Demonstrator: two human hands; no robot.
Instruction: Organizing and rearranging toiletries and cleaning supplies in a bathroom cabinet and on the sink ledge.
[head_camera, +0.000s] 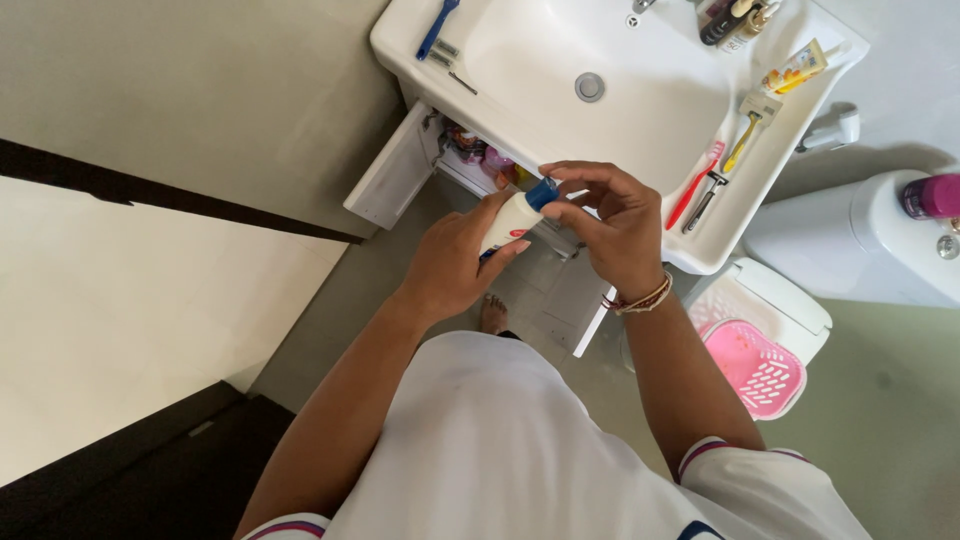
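Below sink (560, 110), hands grip white tube (512, 220).

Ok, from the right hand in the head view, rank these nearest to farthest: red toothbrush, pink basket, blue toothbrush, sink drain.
1. Red toothbrush, on the sink's ledge just beside the right hand.
2. Sink drain, in the basin above the hand.
3. Pink basket, on the floor below the ledge; close to the drain's distance.
4. Blue toothbrush, on the far ledge.
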